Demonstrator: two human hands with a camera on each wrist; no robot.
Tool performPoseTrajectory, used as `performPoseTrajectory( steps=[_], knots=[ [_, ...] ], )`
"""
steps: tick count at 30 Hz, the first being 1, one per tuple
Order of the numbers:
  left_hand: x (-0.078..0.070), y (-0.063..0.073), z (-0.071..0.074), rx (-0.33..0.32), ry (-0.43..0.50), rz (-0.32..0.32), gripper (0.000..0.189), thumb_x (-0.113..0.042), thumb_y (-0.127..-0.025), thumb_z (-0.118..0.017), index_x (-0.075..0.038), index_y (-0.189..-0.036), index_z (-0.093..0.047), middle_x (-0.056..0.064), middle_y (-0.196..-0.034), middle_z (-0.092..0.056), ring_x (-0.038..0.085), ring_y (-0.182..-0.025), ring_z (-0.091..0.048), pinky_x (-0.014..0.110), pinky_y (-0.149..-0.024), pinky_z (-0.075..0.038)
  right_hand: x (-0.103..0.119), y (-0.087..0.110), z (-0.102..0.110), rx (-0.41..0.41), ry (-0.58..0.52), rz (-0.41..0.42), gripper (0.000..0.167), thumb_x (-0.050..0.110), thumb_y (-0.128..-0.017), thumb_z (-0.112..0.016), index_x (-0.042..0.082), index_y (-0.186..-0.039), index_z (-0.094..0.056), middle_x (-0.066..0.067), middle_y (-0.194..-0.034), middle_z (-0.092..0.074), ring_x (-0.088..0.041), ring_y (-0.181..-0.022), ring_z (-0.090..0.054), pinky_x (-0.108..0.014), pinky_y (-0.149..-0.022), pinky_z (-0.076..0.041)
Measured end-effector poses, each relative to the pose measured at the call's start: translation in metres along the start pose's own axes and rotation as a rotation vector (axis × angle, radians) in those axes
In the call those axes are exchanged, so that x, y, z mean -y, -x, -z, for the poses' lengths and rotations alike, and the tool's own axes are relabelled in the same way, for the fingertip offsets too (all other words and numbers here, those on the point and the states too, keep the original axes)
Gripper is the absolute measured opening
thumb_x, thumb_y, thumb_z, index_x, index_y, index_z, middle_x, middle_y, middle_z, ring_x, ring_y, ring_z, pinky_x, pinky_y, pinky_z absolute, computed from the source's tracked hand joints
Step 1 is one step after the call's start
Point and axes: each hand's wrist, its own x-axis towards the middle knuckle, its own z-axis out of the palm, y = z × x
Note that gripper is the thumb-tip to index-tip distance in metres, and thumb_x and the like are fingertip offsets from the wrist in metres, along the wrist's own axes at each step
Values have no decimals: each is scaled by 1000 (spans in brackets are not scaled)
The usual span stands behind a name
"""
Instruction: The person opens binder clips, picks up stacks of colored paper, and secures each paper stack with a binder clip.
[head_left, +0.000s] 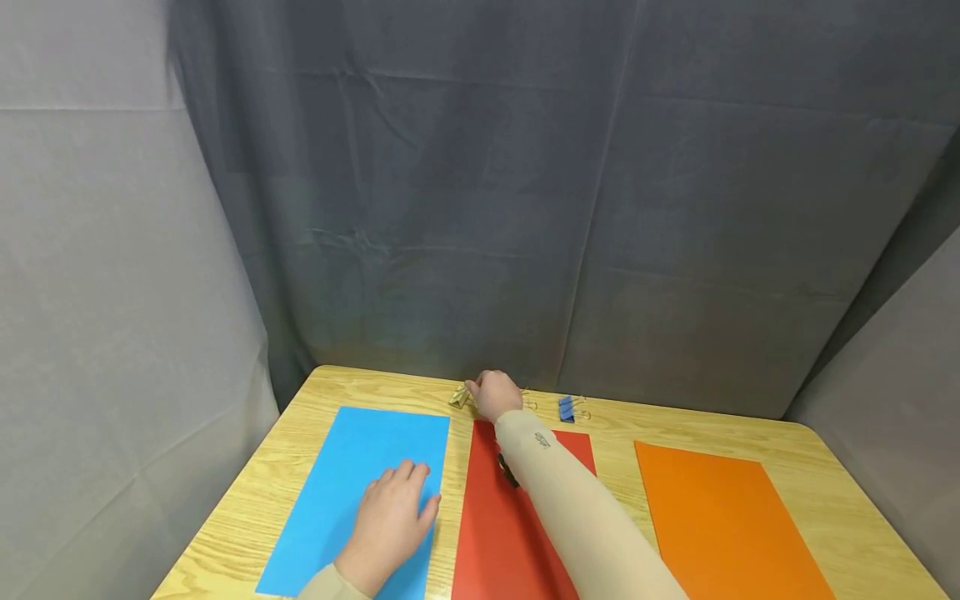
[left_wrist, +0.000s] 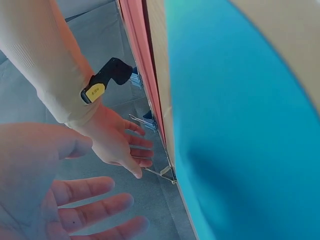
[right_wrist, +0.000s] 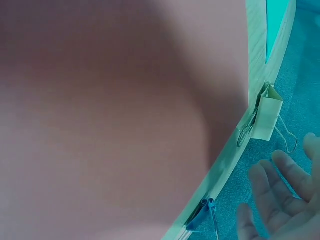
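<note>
My right hand (head_left: 497, 394) reaches to the table's far edge, beside a gold binder clip (head_left: 459, 397). In the right wrist view, its loosely bent fingers (right_wrist: 285, 175) lie near one wire handle of that gold clip, apparently without gripping it. Wire handles of another clip (head_left: 530, 404) show just right of the hand, its body mostly hidden. Farther right is a blue binder clip (head_left: 567, 408) with its handles to the right. My left hand (head_left: 390, 517) hovers palm down over the blue sheet (head_left: 390, 429), fingers spread and holding nothing.
A red sheet (head_left: 487, 533) lies under my right forearm (head_left: 577, 508), and an orange sheet (head_left: 720, 508) lies at the right on the wooden table (head_left: 615, 442). A dark grey curtain (head_left: 480, 208) hangs right behind the far edge. Lighter cloth (head_left: 112, 333) flanks the left side.
</note>
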Motion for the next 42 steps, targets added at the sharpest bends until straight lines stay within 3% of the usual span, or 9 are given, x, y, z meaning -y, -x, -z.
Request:
performPoseTrajectory(
  steps=[7, 11, 14, 21, 25, 31, 34, 38, 42],
  knots=[
    [-3, 0, 1, 4, 5, -1, 31, -28, -91, -78, -7, -111, -68, 6, -97, -66, 26, -81, -63, 44, -67, -52, 1, -1, -1, -6, -11, -30, 27, 36, -101, -67, 14, -87, -74, -1, -84, -69, -17, -72, -61, -39, -71, -54],
    [-3, 0, -1, 7, 7, 1, 31, -29, -91, -77, -7, -112, -68, 6, -98, -66, 26, -81, -63, 44, -67, -52, 3, 1, 0, 1, -70, -55, 43, 31, -101, -67, 16, -62, -58, 4, -58, -50, -15, -55, -49, -35, -59, -45],
    [-2, 1, -2, -5, 4, -3, 31, -28, -90, -78, -7, -111, -68, 5, -97, -66, 25, -81, -63, 44, -66, -52, 2, 2, 1, 15, -116, -80, 56, 28, -102, -65, 18, -51, -43, 4, -48, -33, -16, -48, -38, -34, -55, -37],
    [-3, 2, -1, -18, 3, -7, 31, -28, -90, -78, -8, -112, -68, 5, -97, -66, 26, -81, -64, 44, -67, -53, 3, 6, 7, 33, -186, -147, 56, 21, -100, -61, 17, -49, -40, 4, -47, -32, -16, -45, -34, -33, -54, -34],
    [-4, 2, 1, -9, 7, -5, 31, -28, -90, -79, -7, -112, -68, 6, -97, -66, 26, -81, -64, 44, -67, -53, 5, 8, 10, 14, -214, -143, 55, 19, -100, -62, 17, -49, -41, 4, -47, -33, -17, -47, -34, -33, -54, -34],
    [-4, 3, 2, -10, 12, -12, 31, -26, -90, -79, -6, -110, -68, 6, -96, -65, 26, -79, -63, 44, -65, -52, 6, 7, 12, -4, -243, -124, 54, 18, -101, -63, 16, -50, -44, 0, -57, -40, -18, -54, -37, -33, -59, -37],
    [-3, 3, 1, -18, 3, -17, 30, -27, -90, -79, -7, -110, -68, 6, -96, -65, 26, -79, -63, 44, -65, -52, 7, 7, 12, -2, -259, -129, 48, 19, -101, -64, 14, -55, -51, -4, -78, -52, -19, -69, -46, -35, -69, -42],
    [-4, 2, 2, -27, -3, -22, 30, -27, -90, -79, -7, -110, -68, 5, -96, -66, 25, -79, -63, 43, -64, -52, 8, 8, 15, -7, -272, -131, 33, 20, -100, -66, 9, -70, -69, -8, -107, -60, -21, -95, -53, -39, -88, -47],
    [-4, 2, 3, -24, 0, -20, 31, -26, -89, -79, -7, -110, -68, 6, -96, -66, 26, -78, -63, 43, -64, -52, 9, 10, 16, 5, -285, -136, 22, 22, -101, -66, 8, -88, -77, -8, -110, -62, -23, -99, -56, -42, -91, -50]
  ],
)
